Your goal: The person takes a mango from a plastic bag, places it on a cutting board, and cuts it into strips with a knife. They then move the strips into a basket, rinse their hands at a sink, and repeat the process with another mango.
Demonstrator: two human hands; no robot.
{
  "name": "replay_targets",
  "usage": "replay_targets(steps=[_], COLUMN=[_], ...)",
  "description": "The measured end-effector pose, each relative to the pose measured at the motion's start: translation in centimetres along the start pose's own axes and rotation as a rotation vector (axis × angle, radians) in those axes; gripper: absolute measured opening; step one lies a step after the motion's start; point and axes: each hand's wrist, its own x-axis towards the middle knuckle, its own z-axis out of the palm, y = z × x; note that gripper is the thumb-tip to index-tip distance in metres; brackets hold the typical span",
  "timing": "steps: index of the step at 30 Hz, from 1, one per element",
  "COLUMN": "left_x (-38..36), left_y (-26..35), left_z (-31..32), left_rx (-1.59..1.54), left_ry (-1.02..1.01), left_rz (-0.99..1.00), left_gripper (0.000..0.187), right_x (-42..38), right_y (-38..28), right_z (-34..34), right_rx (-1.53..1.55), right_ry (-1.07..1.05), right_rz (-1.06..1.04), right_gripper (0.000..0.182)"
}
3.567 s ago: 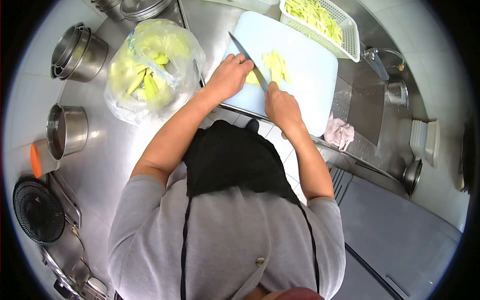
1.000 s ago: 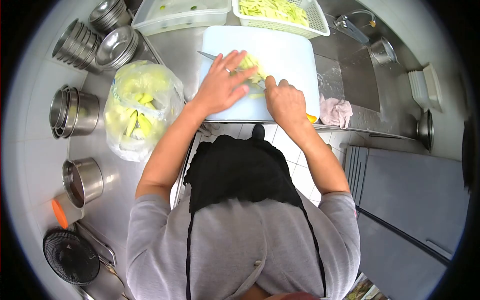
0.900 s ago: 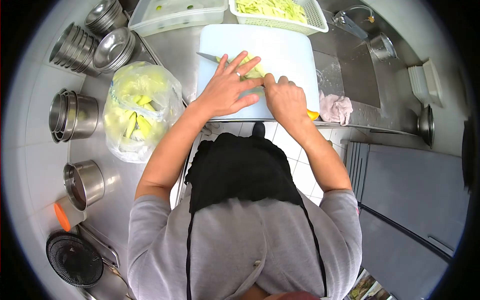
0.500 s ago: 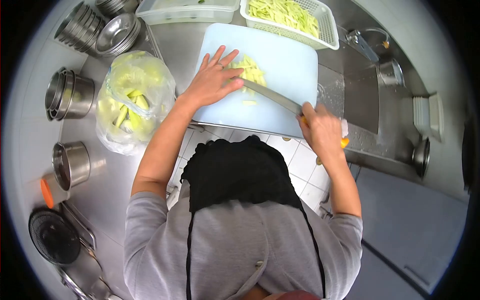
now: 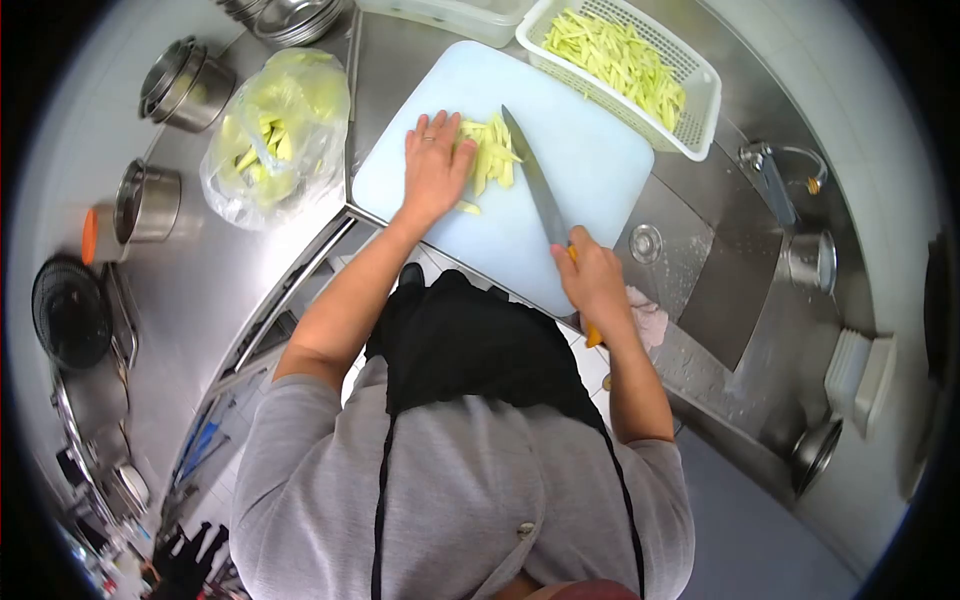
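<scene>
On a pale blue cutting board (image 5: 600,230) lies a small pile of light green vegetable strips (image 5: 488,152). My left hand (image 5: 436,172) rests at the pile's left edge, palm down, fingers stretched out, thumb toward the strips. In my right hand (image 5: 597,285) is the orange handle of a large kitchen knife (image 5: 540,192). Its blade lies along the right side of the pile, tip pointing away from me. One loose strip (image 5: 467,207) sits nearer to me, beside my left wrist.
A white perforated basket (image 5: 700,105) holding many cut strips stands beyond the board. To the left is a clear plastic bag (image 5: 225,185) of green vegetable pieces, with steel pots (image 5: 155,205) around it. A sink (image 5: 690,215) with a faucet (image 5: 772,180) and a pinkish cloth (image 5: 648,318) lie right.
The view has turned, so the surroundings appear rotated. The knife has swung from near my left thumb to the pile's right side. My left hand's fingers have come closer together beside the strips.
</scene>
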Motion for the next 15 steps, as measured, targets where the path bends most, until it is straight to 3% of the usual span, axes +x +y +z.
replay_targets(steps=[4, 8, 15], left_x=[-0.1, 0.0, -0.1], left_y=[3.2, 5.2, 4.0], left_z=[3.3, 3.6, 3.9], left_rx=[-0.036, -0.183, -0.343], left_ry=[0.22, 0.38, 0.512], left_rz=[-0.049, -0.198, -0.231], left_gripper=[0.058, 0.05, 0.04], right_x=[1.0, 2.2, 3.2], right_y=[-0.2, -0.3, -0.6], right_z=[2.6, 4.5, 5.0], right_rx=[0.045, 0.559, 0.719], right_ry=[-0.016, -0.261, -0.354], right_rz=[-0.132, -0.014, 0.047], right_gripper=[0.029, 0.027, 0.026])
